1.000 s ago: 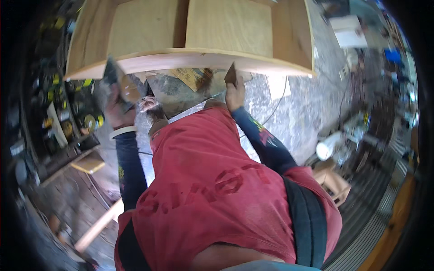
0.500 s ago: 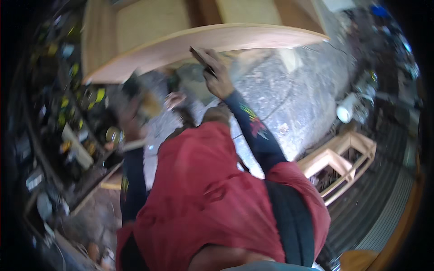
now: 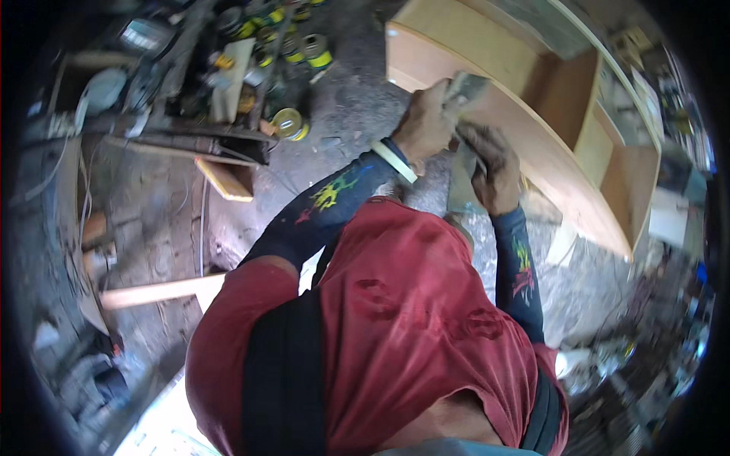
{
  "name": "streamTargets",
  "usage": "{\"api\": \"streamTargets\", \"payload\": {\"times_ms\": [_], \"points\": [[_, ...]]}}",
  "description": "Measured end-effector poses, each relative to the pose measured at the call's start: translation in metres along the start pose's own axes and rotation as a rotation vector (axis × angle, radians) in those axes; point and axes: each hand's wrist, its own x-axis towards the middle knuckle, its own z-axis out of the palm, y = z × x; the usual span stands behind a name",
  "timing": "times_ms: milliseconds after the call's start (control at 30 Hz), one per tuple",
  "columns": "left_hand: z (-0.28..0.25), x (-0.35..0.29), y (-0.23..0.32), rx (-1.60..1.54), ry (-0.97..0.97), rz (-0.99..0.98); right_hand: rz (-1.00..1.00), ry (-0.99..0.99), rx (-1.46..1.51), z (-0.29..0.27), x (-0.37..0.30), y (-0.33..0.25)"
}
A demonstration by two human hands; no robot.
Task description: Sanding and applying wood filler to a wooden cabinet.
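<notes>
A pale wooden cabinet (image 3: 525,114) with open compartments stands in front of me, its long curved-looking side panel facing me. My left hand (image 3: 426,125), with a light band at the wrist, is closed on a thin greyish piece (image 3: 470,90), perhaps sandpaper, beside that panel. Close by on the right, my right hand (image 3: 496,163) has its fingers curled and nearly meets the left. What it holds, if anything, is hidden in shadow between the hands. Both forearms wear dark sleeves with coloured patterns.
Several tins with yellow bands (image 3: 315,52) stand at the upper left, and an open tin (image 3: 290,125) sits nearer. A cluttered wooden bench (image 3: 190,140) lies left. A wooden board (image 3: 163,292) sticks out at lower left. Clutter (image 3: 608,365) fills the lower right.
My view has swung left, so the cabinet now appears farther right and slanted. My left hand has risen to the panel beside the right hand, which previously held a flat brown block there.
</notes>
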Motion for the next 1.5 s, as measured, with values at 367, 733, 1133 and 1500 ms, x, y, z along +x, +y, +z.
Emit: {"api": "streamTargets", "payload": {"times_ms": [367,733,1133,1500], "points": [[-0.024,0.010,-0.004,-0.151,0.140,-0.158,-0.045,0.279,0.201,0.040,-0.010,0.018],[-0.015,0.036,-0.030,0.031,0.331,-0.174,-0.091,-0.092,-0.077,-0.022,0.002,0.044],[-0.118,0.239,-0.114,-1.344,0.193,-0.218,0.644,0.764,1.378,0.010,-0.037,0.161],[-0.109,0.378,-0.257,0.193,-0.887,0.213,0.728,1.343,0.318,0.067,0.145,0.196]]}}
